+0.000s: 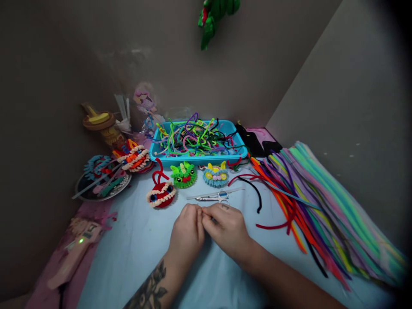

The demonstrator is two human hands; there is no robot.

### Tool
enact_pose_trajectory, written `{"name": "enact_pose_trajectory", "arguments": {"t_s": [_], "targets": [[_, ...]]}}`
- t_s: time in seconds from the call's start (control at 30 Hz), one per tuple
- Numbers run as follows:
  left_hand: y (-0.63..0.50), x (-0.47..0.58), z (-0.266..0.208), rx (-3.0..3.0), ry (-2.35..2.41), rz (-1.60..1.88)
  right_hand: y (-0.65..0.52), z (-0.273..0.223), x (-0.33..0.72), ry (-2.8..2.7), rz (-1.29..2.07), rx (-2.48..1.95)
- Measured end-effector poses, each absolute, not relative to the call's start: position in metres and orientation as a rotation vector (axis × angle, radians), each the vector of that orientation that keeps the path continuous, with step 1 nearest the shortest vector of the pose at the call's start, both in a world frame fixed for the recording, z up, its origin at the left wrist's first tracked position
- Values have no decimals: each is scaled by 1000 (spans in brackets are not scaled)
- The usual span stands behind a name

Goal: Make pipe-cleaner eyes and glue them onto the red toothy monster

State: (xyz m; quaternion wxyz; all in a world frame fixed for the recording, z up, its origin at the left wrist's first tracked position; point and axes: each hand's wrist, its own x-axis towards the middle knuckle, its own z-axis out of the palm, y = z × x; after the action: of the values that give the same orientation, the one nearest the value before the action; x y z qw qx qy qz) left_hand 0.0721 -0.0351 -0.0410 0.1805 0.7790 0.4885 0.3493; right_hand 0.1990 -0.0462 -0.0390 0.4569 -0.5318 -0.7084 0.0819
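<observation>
My left hand (188,227) and my right hand (225,227) meet over the light blue cloth (128,244), fingers curled and fingertips together. Whatever they pinch is hidden by the fingers. Just beyond them lie small silver scissors (214,197) beside a thin clear stick (236,190). A red pipe-cleaner figure (161,195) with cream trim and blue eyes sits ahead on the left. Behind the scissors stand a green pipe-cleaner head (184,176) and a light blue one with yellow ears (215,176).
A blue tray (199,161) holds tangled pipe-cleaner pieces. Long pipe cleaners (322,206) in many colours spread on the right, near a loose black piece (257,197). On the left are a metal dish (90,195) with pieces and a pink glue gun (75,253) with a green light.
</observation>
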Motion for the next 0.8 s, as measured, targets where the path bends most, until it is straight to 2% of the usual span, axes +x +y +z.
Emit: {"name": "enact_pose_trajectory", "arguments": {"t_s": [0.3, 0.5, 0.63, 0.8], "targets": [[-37, 66, -36, 2242, 1292, 1109, -47, -35, 194, -1660, 205, -1279], [-34, 64, -28, 2029, 1382, 1150, -40, -33, 207, -1497, 135, -1412], [-32, 64, -26, 1952, 1297, 1124, -41, -32, 204, -1590, 213, -1339], [-34, 63, -30, 2034, 1218, 1090, -46, -31, 201, -1740, 118, -1249]]}}
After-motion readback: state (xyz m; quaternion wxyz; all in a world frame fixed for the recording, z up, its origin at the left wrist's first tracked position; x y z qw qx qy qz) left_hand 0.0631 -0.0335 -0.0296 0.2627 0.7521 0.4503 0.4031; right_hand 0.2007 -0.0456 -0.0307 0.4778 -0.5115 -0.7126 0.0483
